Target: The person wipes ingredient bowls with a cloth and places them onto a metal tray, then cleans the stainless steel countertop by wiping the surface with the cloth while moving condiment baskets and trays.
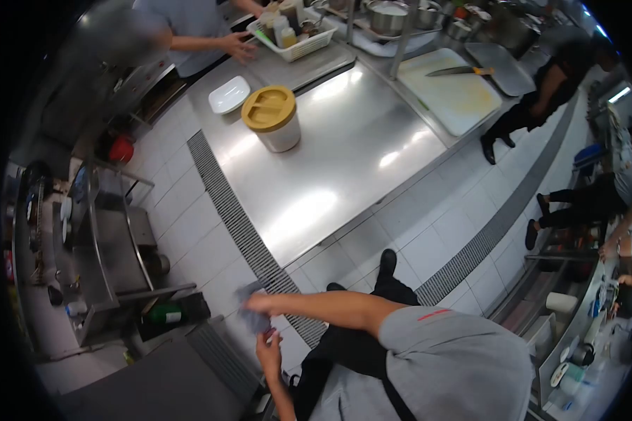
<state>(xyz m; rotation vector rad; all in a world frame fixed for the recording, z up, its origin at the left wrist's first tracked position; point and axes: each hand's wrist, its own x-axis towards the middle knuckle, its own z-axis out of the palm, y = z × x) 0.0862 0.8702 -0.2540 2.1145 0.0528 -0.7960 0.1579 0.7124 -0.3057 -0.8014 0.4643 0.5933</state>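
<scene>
A crumpled grey cloth (254, 321) hangs over the floor, off the left corner of the steel table (344, 175). My right hand (258, 303) is closed on its upper part, with the arm stretched across my body and slightly blurred. Just below, my left hand (269, 345) has its fingers curled together at the cloth's lower edge. On the table stands a white tub (282, 135) with a yellow lid (269, 109), beside a white dish (229, 95).
A white basket of bottles (305, 48) and a cutting board (453, 98) with a knife (460, 71) lie along the table's far side. Three other people stand around, top left and right. A metal rack (109, 238) is at left; floor grates flank the table.
</scene>
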